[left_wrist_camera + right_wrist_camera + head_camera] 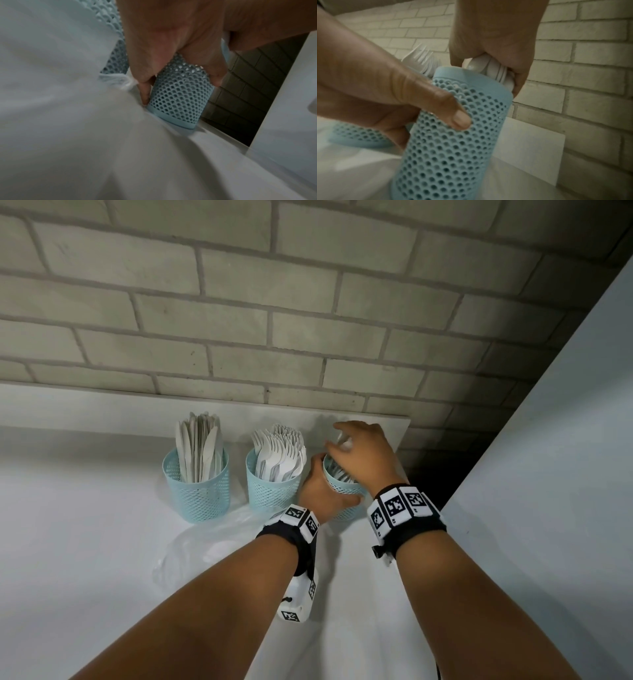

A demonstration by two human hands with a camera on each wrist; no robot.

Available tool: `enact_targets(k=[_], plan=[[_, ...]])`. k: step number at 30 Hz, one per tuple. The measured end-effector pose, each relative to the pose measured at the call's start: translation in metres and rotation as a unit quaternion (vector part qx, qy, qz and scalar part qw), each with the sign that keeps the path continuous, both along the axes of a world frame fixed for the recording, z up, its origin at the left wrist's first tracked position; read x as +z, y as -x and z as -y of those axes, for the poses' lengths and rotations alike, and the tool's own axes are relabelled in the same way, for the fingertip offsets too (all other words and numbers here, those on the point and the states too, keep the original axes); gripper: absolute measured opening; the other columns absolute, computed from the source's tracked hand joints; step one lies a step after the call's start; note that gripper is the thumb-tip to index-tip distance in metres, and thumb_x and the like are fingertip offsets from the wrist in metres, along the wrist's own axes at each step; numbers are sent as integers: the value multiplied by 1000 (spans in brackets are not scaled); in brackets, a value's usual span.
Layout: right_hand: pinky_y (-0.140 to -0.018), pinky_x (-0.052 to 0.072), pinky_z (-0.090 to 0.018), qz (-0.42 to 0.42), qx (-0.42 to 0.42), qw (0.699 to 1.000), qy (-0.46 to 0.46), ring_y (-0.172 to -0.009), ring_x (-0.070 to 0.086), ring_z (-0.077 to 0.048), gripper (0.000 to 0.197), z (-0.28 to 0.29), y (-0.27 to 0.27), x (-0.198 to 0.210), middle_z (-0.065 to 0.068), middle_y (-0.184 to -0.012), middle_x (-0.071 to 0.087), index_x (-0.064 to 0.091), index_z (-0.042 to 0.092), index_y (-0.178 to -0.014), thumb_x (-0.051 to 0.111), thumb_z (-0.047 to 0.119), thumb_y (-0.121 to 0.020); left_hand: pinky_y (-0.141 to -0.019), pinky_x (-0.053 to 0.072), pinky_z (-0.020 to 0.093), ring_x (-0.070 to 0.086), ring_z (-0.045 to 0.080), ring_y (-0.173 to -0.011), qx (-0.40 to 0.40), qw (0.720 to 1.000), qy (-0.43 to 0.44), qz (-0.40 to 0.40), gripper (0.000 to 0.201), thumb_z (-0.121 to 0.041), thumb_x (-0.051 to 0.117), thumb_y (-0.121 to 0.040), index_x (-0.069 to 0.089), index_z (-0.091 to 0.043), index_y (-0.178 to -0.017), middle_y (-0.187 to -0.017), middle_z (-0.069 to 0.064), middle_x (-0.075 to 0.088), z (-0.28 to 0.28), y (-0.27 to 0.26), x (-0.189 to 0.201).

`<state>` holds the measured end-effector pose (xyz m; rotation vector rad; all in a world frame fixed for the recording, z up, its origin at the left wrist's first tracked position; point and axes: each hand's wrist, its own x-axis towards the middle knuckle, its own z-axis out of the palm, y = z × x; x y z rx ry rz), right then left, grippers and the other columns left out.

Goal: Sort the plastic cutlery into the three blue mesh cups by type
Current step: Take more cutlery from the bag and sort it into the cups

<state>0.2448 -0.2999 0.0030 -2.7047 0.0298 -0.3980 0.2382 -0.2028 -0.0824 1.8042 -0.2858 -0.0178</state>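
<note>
Three blue mesh cups stand in a row on the white table. The left cup (197, 489) holds white knives (198, 445). The middle cup (270, 486) holds white forks (279, 451). My left hand (323, 494) grips the right cup (344, 486), thumb on its mesh wall (453, 135). Over that cup's rim my right hand (363, 451) grips a bunch of white spoons (488, 68), whose handles stand inside the cup. In the left wrist view the cup (180, 97) sits between my thumb and fingers.
A crumpled clear plastic bag (212, 542) lies on the table (85, 542) in front of the cups. A brick wall (274, 320) rises right behind them. A tall white panel (565, 457) stands at the right, with a dark gap beside the table's end.
</note>
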Motion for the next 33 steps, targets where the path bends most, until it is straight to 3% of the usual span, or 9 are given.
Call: enact_targets(k=[9,12,14,17,20,23,26,28,33], plan=[[-72,46,-27,41,-2,999,-20,-87,58,-21,15,9,-1,-3,5,-90,65,62,24,-89,56,37,-83,-92,49,29,59,19,-107,22,1000,-3,13,97,-17,87,-52,32,-11,-131,-118,6,58,0,1,0],[-81,44,-26,33,-19,999,-7,-104,56,-24,23,12,-3,-5,-3,-116,60,63,23,-100,56,38,-85,-93,48,28,58,19,-109,18,1000,-12,6,96,-15,88,-55,31,-11,-132,-120,6,57,-1,3,4],[-93,40,-26,6,-13,999,-36,-118,51,-21,32,14,-1,0,-2,-145,38,61,26,-115,57,42,-87,-95,48,32,58,20,-110,30,999,-32,7,98,-17,88,-53,31,-10,-133,-122,7,57,-1,4,7],[-110,33,-34,-4,-31,987,-156,-129,43,-21,49,17,2,9,-1,-158,12,46,30,-136,51,49,-91,-98,47,37,57,23,-113,35,998,-58,-9,102,-22,89,-51,31,-8,-134,-124,8,56,-1,9,14],[-113,27,-34,51,-85,940,-325,-138,32,-22,52,18,10,11,-5,-155,24,40,24,-141,45,46,-94,-98,46,34,54,26,-115,41,991,-127,-25,92,-26,86,-58,34,-3,-130,-125,11,55,-7,18,23],[-97,27,-17,64,-116,909,-396,-132,40,-22,49,19,24,10,-8,-147,38,39,13,-141,36,38,-100,-96,46,37,54,30,-113,49,980,-188,-41,78,-30,82,-65,40,1,-123,-119,14,56,-14,31,31],[-103,27,-23,36,-127,906,-402,-136,36,-24,53,14,38,8,-8,-150,36,34,10,-144,30,40,-101,-85,47,31,56,28,-103,41,969,-237,-63,50,-27,74,-75,49,0,-108,-105,12,59,-26,47,45],[-111,23,-31,21,-142,905,-401,-139,31,-26,55,10,48,4,-9,-152,31,28,11,-147,28,41,-101,-72,42,28,53,23,-85,27,958,-278,-61,30,-30,68,-82,48,-8,-75,-75,3,52,-37,58,52],[-105,31,-37,35,-226,873,-432,-132,39,-33,56,4,72,-14,-17,-146,38,31,7,-143,30,43,-100,-60,36,27,38,16,-48,38,942,-332,-20,57,-48,53,-89,32,-13,-49,-49,1,35,-73,81,57]])
